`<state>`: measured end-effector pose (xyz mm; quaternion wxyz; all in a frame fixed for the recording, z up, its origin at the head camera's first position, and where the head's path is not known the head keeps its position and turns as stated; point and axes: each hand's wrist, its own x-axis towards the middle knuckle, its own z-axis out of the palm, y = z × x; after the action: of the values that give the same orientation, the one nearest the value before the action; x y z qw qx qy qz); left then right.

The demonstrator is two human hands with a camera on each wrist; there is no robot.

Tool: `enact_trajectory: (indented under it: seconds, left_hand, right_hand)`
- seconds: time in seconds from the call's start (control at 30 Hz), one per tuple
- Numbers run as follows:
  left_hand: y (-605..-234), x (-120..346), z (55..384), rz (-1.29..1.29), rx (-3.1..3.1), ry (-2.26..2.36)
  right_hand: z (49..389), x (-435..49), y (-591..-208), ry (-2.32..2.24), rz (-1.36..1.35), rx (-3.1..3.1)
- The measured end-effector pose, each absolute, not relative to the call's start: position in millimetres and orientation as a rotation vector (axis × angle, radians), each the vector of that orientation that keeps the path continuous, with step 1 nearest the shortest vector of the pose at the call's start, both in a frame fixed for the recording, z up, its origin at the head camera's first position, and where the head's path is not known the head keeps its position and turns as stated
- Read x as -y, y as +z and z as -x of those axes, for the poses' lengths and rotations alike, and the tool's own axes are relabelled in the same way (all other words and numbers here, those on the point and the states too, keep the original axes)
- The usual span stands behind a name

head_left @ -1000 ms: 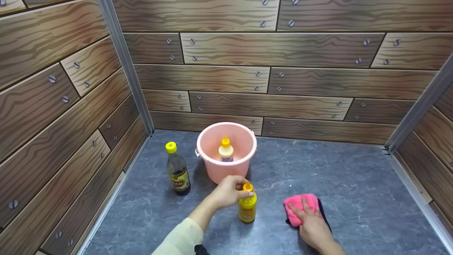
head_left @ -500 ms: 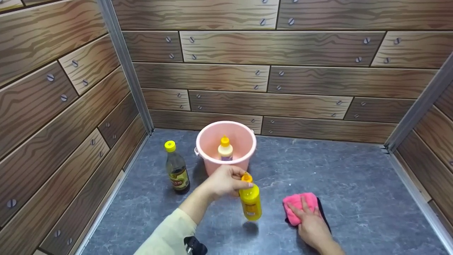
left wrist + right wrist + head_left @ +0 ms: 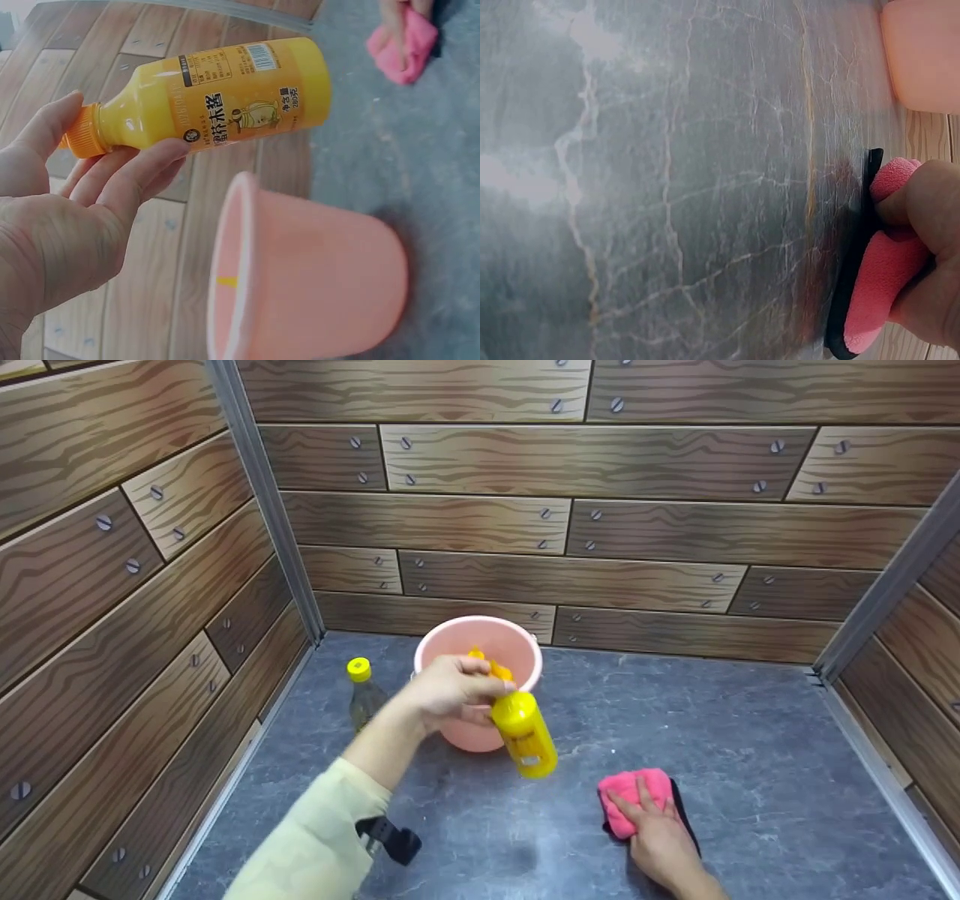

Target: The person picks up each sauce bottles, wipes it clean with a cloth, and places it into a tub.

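A yellow mustard bottle (image 3: 527,739) with an orange cap hangs tilted above the floor. My left hand (image 3: 448,690) holds it by the cap, thumb on one side and fingers on the other, as the left wrist view also shows. Behind that hand stands a pink bucket (image 3: 474,739). Inside the bucket, the orange tip (image 3: 475,652) of another squeeze bottle shows; the rest is hidden. On the right, my right hand (image 3: 664,844) rests on a folded pink cloth (image 3: 646,789) with black edging, its fingers spread and pressing into the fabric.
A dark sauce bottle (image 3: 365,701) with a yellow cap stands left of the bucket, partly covered by the left arm. Wood-patterned walls (image 3: 480,525) enclose the grey marbled floor (image 3: 720,735) at the back and sides.
My left hand has lifted the mustard bottle off the floor and carried it up and away toward the bucket, tilting it. My right hand stays on the cloth.
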<state>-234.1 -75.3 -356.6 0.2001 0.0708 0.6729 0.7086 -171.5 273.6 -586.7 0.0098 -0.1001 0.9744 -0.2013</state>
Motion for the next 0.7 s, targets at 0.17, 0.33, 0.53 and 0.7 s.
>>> enact_trajectory:
  seconds: [0.17, 0.33, 0.53, 0.7]
  left_hand:
    - [-335.5, 87.5, 249.2, -0.135, -1.819, 2.08]
    - [-321.0, 98.2, 264.3, -0.034, -1.813, 2.152]
    - [-317.9, 106.4, 282.9, 0.089, -1.841, 2.205]
    - [-322.7, 106.5, 296.2, 0.194, -1.849, 2.246]
  right_hand:
    - [170.3, -273.9, -586.3, -0.638, 0.312, -3.052]
    - [168.5, -274.9, -588.0, -0.611, 0.367, -3.096]
    - [168.4, -274.8, -587.7, -0.641, 0.327, -3.072]
    - [167.7, -273.9, -587.7, -0.673, 0.307, -3.065]
